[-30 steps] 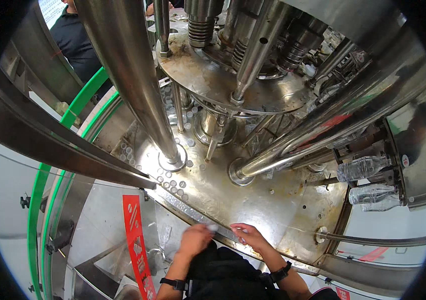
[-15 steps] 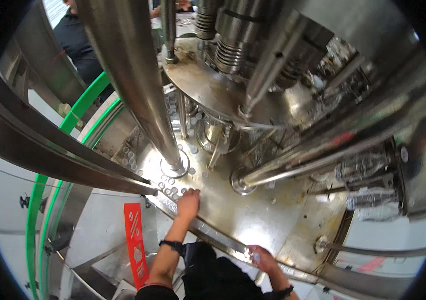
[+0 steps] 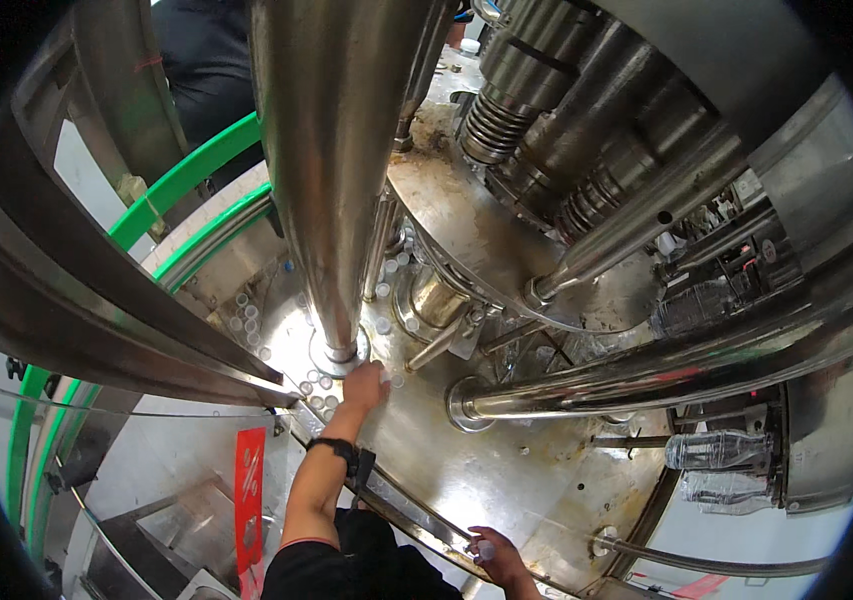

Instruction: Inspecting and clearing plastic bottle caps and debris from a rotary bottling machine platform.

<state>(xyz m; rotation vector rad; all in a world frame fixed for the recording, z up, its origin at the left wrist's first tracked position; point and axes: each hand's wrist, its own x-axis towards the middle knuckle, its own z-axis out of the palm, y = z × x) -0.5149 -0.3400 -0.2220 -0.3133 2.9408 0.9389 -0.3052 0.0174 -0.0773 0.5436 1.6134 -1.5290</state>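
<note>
My left hand (image 3: 362, 386) reaches over the machine's metal deck (image 3: 446, 475), by the foot of a thick steel column (image 3: 318, 230). Its fingers are pinched together, and something small and pale shows at their tips, too little of it to name. Small round whitish bottle caps (image 3: 318, 402) lie loose just left of this hand. More caps (image 3: 246, 322) are scattered beyond the column foot. Lower right, at the deck's near edge, my right hand (image 3: 502, 562) curls around a translucent bottle cap (image 3: 486, 550); whether it holds others is hidden.
A round steel plate (image 3: 486, 225) with spring-loaded heads (image 3: 496, 130) stands above the deck. A slanting column (image 3: 586, 392) crosses at right, near clear bottles (image 3: 711, 450). Green curved rails (image 3: 196, 175) and a red sign strip (image 3: 248, 500) are at left. Another person's dark clothing (image 3: 208, 80) shows behind.
My left hand has moved farther in over the deck, closer to the column foot. My right hand stays near the front edge with a cap. The view has shifted closer to the machine.
</note>
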